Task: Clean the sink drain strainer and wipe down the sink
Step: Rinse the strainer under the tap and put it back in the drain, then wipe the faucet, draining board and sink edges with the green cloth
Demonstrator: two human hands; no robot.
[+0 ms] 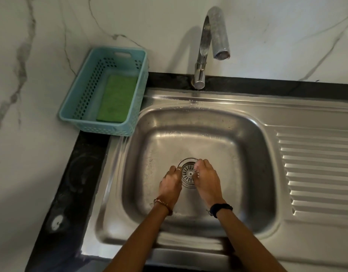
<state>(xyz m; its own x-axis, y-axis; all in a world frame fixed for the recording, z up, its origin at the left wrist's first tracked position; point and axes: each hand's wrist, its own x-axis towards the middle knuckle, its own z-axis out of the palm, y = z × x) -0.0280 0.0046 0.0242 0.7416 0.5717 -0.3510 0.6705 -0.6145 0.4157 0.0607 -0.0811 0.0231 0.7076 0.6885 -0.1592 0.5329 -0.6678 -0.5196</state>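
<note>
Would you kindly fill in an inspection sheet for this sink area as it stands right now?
Surface: stainless sink with ribbed drainboard on the right, set in a dark counter.
Job's things: drain strainer seated in the basin floor; green sponge lying in the blue basket.
Clutter: nothing seen.
Hands: left hand and right hand both at the strainer's rim, fingers curled on it.
Cables: nothing seen.
Surroundings: faucet, no water running; marble wall.
</note>
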